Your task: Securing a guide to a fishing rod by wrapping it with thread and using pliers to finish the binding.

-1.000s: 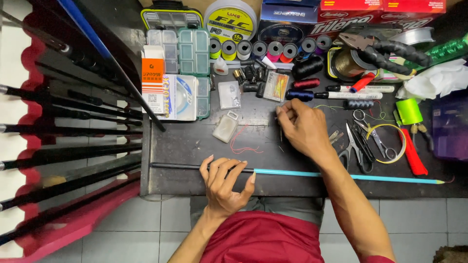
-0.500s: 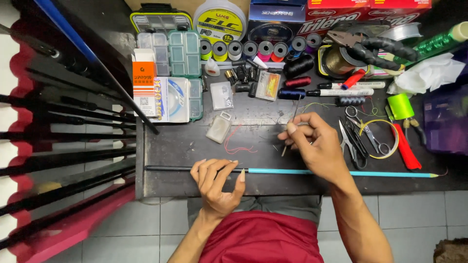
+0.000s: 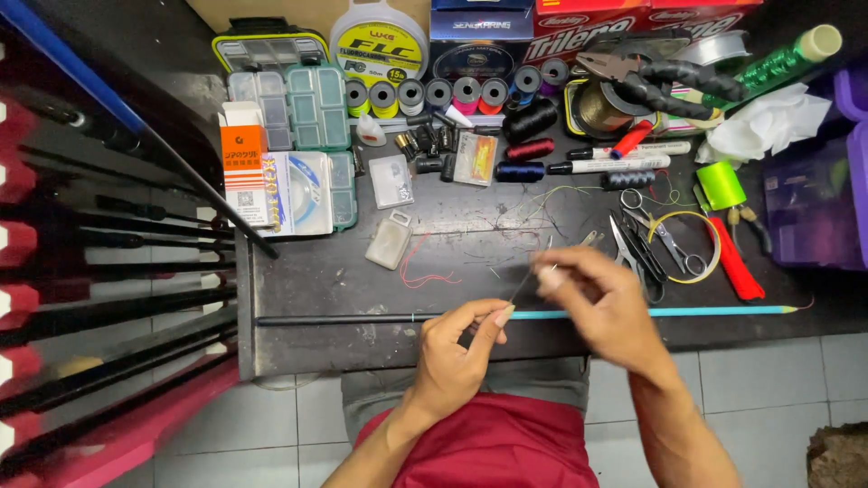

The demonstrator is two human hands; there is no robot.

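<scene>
Left hand (image 3: 455, 357): fingers closed around the thin rod (image 3: 633, 313), lower centre.
Right hand (image 3: 601, 303): fingertips pinched a thin needle-like piece (image 3: 529, 282), blurred.

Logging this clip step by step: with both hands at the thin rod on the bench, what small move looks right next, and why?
Probably bring the right hand down to the rod beside the left hand. The left pinches the rod where black meets blue, while the right hovers just above, pinching something thin and blurred.
</scene>
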